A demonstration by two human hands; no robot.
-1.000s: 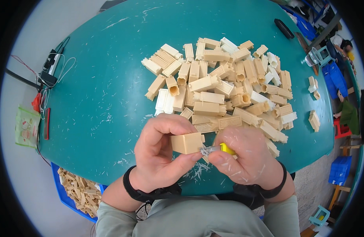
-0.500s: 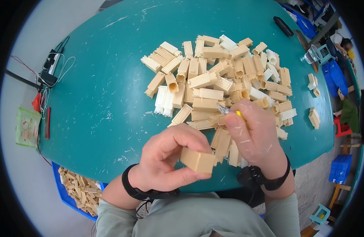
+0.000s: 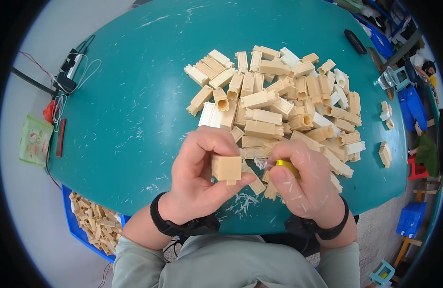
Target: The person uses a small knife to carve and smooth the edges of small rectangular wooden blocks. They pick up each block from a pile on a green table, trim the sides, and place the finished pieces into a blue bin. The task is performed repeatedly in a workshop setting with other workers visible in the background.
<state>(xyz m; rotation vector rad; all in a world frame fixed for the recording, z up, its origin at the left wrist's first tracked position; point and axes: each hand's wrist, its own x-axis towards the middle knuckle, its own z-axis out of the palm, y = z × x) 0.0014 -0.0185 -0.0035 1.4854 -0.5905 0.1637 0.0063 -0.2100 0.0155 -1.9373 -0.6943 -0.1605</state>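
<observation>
Tan box-shaped plastic piece sits near the view's centre in the left hand, thumb and fingers closed on its sides, square end facing up toward the camera. A small tab juts at that face's six o'clock. At three o'clock, apart from it, the right hand has its fingers curled round a yellow-handled cutting tool; the tip is blurred. At one o'clock lies a pile of tan and cream plastic pieces, some with open ends, so this one is probably hollow, light and stiff, smooth but not very slippery. The broad flat walls look the safest hold; the tab seems likeliest to snap if squeezed.
</observation>
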